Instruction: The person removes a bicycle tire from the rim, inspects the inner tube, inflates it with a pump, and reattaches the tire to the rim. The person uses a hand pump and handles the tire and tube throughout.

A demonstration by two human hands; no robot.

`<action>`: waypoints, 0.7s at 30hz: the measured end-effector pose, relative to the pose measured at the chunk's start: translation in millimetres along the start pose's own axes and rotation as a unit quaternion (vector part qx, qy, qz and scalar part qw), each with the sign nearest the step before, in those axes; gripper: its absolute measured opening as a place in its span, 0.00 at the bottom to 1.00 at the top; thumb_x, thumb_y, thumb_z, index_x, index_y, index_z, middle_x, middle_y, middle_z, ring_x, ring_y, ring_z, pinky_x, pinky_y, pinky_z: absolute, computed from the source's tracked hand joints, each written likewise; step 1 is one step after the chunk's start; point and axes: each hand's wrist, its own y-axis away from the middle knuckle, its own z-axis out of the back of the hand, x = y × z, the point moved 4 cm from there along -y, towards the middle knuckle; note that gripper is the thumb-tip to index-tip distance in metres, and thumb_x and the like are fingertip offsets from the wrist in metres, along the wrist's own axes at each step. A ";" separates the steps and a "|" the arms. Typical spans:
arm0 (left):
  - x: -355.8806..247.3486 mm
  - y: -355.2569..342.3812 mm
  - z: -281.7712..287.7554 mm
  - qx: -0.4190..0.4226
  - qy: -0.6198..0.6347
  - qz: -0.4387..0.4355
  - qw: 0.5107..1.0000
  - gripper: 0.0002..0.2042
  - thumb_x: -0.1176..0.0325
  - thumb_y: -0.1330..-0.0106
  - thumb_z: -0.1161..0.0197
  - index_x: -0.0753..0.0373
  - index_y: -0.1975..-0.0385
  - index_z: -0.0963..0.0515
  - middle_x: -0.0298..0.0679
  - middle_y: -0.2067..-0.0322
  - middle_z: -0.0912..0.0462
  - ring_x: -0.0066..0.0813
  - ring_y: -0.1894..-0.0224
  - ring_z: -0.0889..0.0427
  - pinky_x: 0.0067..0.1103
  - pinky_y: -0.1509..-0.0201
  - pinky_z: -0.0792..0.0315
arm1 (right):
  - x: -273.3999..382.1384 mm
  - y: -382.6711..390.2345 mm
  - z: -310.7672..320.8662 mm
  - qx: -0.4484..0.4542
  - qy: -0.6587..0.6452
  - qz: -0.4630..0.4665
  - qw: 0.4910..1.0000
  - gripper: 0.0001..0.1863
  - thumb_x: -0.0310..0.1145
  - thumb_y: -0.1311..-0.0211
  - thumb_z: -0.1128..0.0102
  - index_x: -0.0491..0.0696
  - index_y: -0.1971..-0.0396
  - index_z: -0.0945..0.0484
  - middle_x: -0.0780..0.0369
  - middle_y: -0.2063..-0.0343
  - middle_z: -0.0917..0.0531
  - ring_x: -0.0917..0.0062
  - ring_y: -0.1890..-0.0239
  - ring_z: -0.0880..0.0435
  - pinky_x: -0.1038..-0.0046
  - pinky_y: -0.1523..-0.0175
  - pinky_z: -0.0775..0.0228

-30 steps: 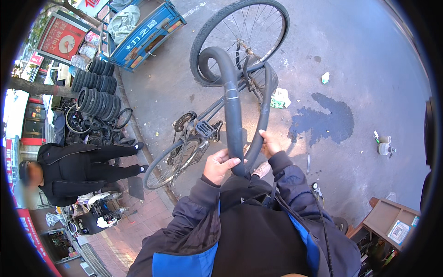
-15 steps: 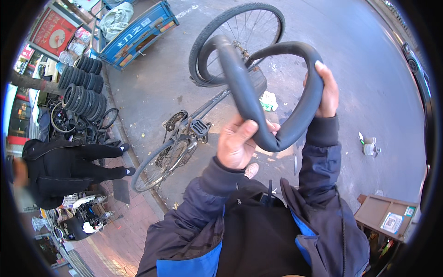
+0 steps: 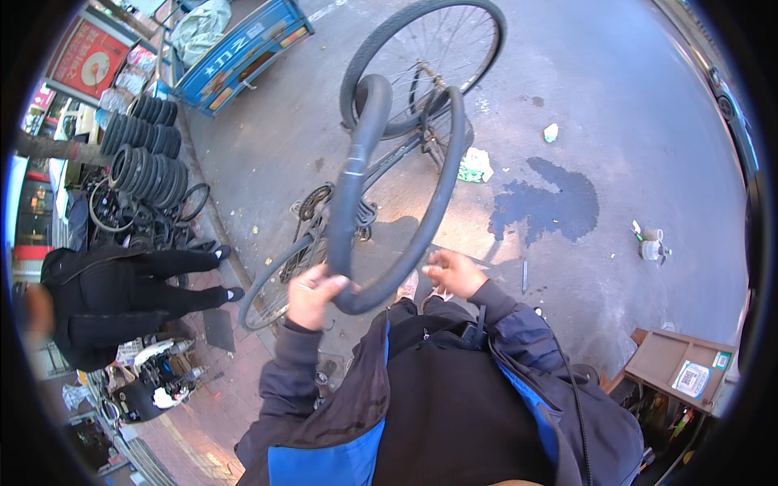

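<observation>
A puffed-up black inner tube (image 3: 346, 211) hangs in a tall loop in front of me, its upper end overlapping the raised bicycle wheel (image 3: 354, 77). My left hand (image 3: 311, 298) is closed on the loop's lower left bend, thumb over the rubber. Close beside its right side, my right hand (image 3: 455, 275) is off the tube, fingers loosely curled and apart. Beyond the loop, the bicycle lies over on the ground, with its other wheel (image 3: 253, 296) low on the left and partly hidden crank parts (image 3: 318, 201) behind the tube.
A dark wet patch (image 3: 543, 198) and a crumpled green-white wrapper (image 3: 476, 165) mark the pavement. Stacked tyres (image 3: 147, 174) and a standing person (image 3: 121, 300) are at left, below a blue cart (image 3: 243, 61). A brown box (image 3: 677, 364) stands at lower right.
The tube loop has come down and left, and now looks longer and narrower. My right hand has let go of its right side and dropped lower; my left hand has moved left with it.
</observation>
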 end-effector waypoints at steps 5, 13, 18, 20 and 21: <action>-5.6 -16.3 120.3 -0.026 -0.013 -0.045 0.999 0.14 0.72 0.34 0.35 0.76 0.53 0.20 0.47 0.66 0.13 0.34 0.64 0.12 0.28 0.55 0.18 | 137.9 -0.6 -25.7 -0.024 -0.029 0.323 0.946 0.17 0.24 0.31 0.36 0.42 0.44 0.23 0.66 0.65 0.19 0.87 0.71 0.22 0.81 0.66 0.27; -33.3 -64.6 176.7 -0.011 -0.121 -0.041 0.992 0.15 0.68 0.34 0.30 0.73 0.53 0.18 0.42 0.65 0.12 0.27 0.64 0.12 0.22 0.55 0.20 | 284.1 -51.1 -142.1 0.010 0.342 0.520 0.783 0.33 0.28 0.42 0.33 0.51 0.34 0.28 0.53 0.34 0.27 0.57 0.51 0.14 0.61 0.46 0.21; -28.9 -67.6 175.7 -0.029 0.047 -0.059 0.997 0.16 0.66 0.34 0.29 0.73 0.53 0.18 0.43 0.66 0.12 0.29 0.65 0.12 0.23 0.57 0.18 | 280.6 -113.9 -171.3 0.034 0.345 0.505 0.790 0.23 0.30 0.38 0.31 0.44 0.42 0.21 0.54 0.40 0.23 0.63 0.55 0.14 0.68 0.50 0.20; -24.6 -70.3 180.0 -0.055 0.084 -0.064 0.993 0.17 0.66 0.34 0.29 0.74 0.53 0.18 0.43 0.66 0.13 0.29 0.66 0.12 0.22 0.57 0.18 | 276.2 -129.7 -175.8 0.029 0.327 0.504 0.799 0.23 0.30 0.37 0.31 0.45 0.41 0.22 0.53 0.42 0.23 0.62 0.54 0.15 0.68 0.49 0.21; -21.5 -72.6 181.1 -0.051 0.092 -0.063 0.992 0.17 0.66 0.34 0.29 0.74 0.52 0.18 0.43 0.66 0.13 0.29 0.66 0.12 0.23 0.57 0.17 | 274.0 -137.3 -175.6 0.019 0.336 0.481 0.810 0.24 0.31 0.36 0.31 0.46 0.41 0.22 0.52 0.42 0.23 0.62 0.54 0.14 0.67 0.48 0.21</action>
